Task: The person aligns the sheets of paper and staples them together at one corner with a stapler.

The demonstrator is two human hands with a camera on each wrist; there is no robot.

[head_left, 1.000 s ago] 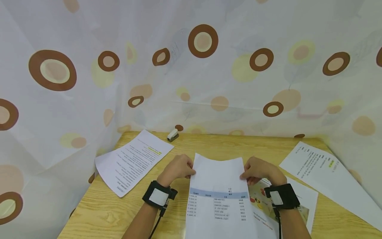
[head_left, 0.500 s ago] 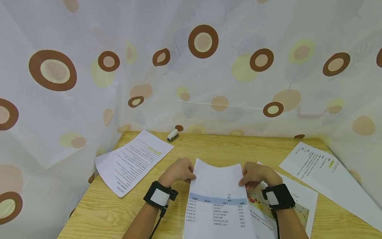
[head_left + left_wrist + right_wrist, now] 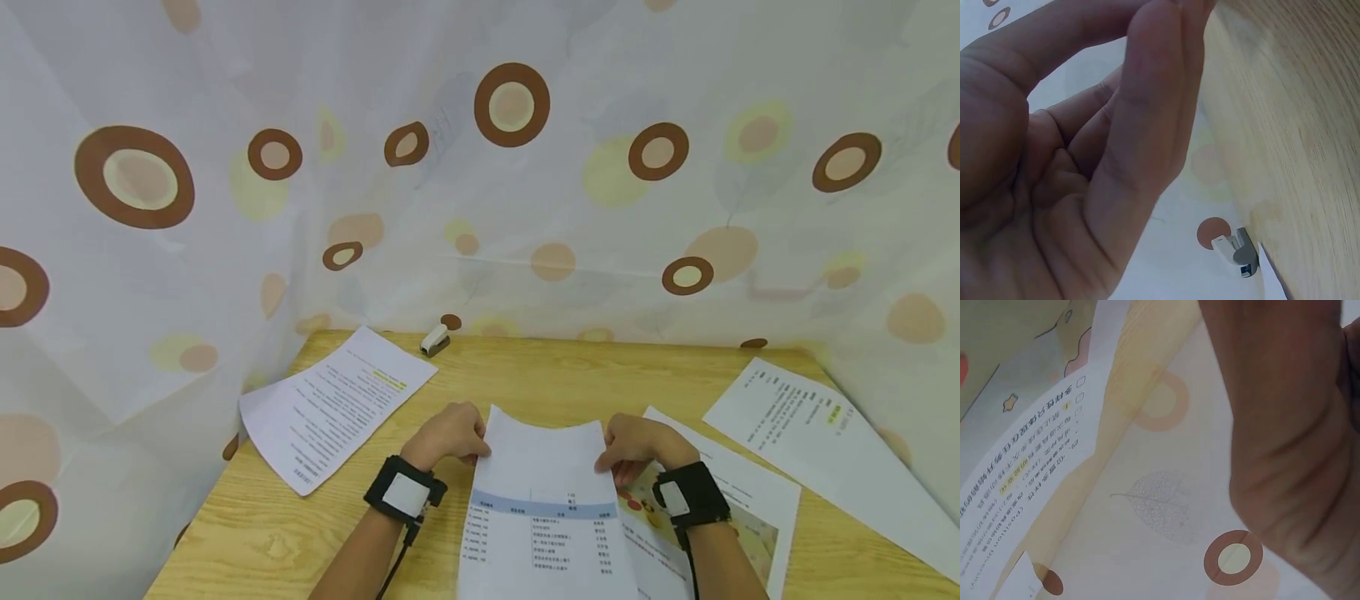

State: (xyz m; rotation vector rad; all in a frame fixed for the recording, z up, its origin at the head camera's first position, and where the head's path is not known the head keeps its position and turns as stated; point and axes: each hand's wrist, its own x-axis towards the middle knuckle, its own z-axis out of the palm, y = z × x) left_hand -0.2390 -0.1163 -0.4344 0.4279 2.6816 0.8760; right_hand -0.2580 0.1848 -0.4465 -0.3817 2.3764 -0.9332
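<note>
1. White fabric printed with brown, peach and yellow rounds makes the backdrop (image 3: 570,200), standing behind the table and down both sides.
2. Below it, the wood-grained table (image 3: 585,375) bears the papers.
3. The held sheet (image 3: 546,492), with a blue-banded printed grid, is at the near middle of the table, between the hands, partly over an illustrated sheet (image 3: 757,487). Its far edge sags between the corners; the near end is cut off by the frame. Whether it is one leaf or several, I cannot tell.
4. Two more lie well apart: a right-hand sheet (image 3: 810,433) and a left-hand sheet (image 3: 337,408), both printed, with yellow highlighting.
5. The left hand (image 3: 448,435) pinches the sheet's left edge below the far corner; the right hand (image 3: 641,443) pinches the opposite edge, thumb on top. The right wrist view hides those fingertips.
6. The step in hand, I judge, is two-handed handling of this sheet, keeping it spread and squared. The next move would seem to call for level hands, even light tension and both pinches kept until the paper lies flat.
7. Smallest, the white-and-grey stapler (image 3: 434,341) sits by the backdrop, just beside the left-hand sheet's far corner, untouched.
</note>
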